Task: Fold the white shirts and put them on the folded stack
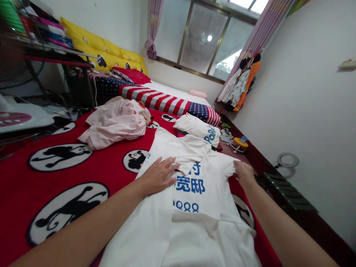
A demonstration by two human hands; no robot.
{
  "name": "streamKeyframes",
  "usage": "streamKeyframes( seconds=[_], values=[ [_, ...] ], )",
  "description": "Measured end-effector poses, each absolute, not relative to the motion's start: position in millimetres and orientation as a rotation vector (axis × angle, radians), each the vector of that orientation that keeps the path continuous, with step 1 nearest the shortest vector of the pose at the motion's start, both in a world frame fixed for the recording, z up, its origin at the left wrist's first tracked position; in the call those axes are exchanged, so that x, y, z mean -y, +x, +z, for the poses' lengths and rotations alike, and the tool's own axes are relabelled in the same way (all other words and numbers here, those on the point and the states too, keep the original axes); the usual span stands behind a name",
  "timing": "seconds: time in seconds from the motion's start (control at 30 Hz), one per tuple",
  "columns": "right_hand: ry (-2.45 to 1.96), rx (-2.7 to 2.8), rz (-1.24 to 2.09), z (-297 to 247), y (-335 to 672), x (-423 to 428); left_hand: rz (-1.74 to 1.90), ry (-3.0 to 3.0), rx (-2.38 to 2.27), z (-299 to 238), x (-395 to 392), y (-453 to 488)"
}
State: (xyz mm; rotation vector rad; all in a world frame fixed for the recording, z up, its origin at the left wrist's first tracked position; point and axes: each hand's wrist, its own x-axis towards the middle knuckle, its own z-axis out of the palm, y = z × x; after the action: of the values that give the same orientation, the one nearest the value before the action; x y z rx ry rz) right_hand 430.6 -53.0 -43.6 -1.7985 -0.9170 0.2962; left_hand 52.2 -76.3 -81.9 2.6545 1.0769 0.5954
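A white T-shirt (194, 200) with blue printed characters lies spread on the red blanket (36, 185), one side folded over its middle. My left hand (160, 176) rests flat on the folded part, fingers stretched out. My right hand (244, 172) is at the shirt's right sleeve, fingers curled around the sleeve's edge. Beyond the shirt sits another white garment (198, 128) with blue lettering, folded.
A crumpled pink garment (116, 122) lies at the blanket's far left. A striped and starred cover (167, 102) and yellow cushions (102, 52) are behind. A desk (52, 55) stands left; a green stool (286, 191) and clutter are on the floor right.
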Motion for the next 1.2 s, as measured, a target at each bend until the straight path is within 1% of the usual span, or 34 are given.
streamKeyframes(
  seconds=[0.13,0.23,0.33,0.43,0.53,0.6,0.7,0.8,0.9,1.0,1.1,1.2],
  values=[
    [-1.675,0.763,0.385,-18,404,43,0.899,2.330,-0.997,-81,72,48],
    [-1.561,0.820,0.419,0,362,31,1.102,1.997,-0.929,-84,65,43],
    [-1.461,1.017,0.527,3,299,25,1.203,1.745,-0.866,-90,58,38],
    [-1.379,1.272,0.761,-3,241,34,1.245,1.585,-0.833,-92,52,34],
    [-1.215,1.579,0.972,-5,226,60,1.239,1.509,-0.859,-93,48,32],
    [-1.220,1.703,0.920,-6,246,87,1.233,1.497,-0.865,-94,46,32],
    [-1.487,1.718,0.620,-11,302,136,1.240,1.519,-0.856,-98,42,33],
    [-1.773,1.622,0.435,-22,357,191,1.239,1.598,-0.899,-102,42,36],
    [-2.082,1.593,0.382,-34,389,244,1.180,1.738,-1.015,-97,46,40],
    [-2.299,1.612,0.362,-42,395,284,1.051,1.933,-1.191,-83,47,47],
    [-2.360,1.576,0.320,-47,388,304,0.880,2.126,-1.370,-67,40,55],
    [-2.265,1.546,0.313,-55,381,311,0.739,2.237,-1.493,-55,28,65]
  ],
)
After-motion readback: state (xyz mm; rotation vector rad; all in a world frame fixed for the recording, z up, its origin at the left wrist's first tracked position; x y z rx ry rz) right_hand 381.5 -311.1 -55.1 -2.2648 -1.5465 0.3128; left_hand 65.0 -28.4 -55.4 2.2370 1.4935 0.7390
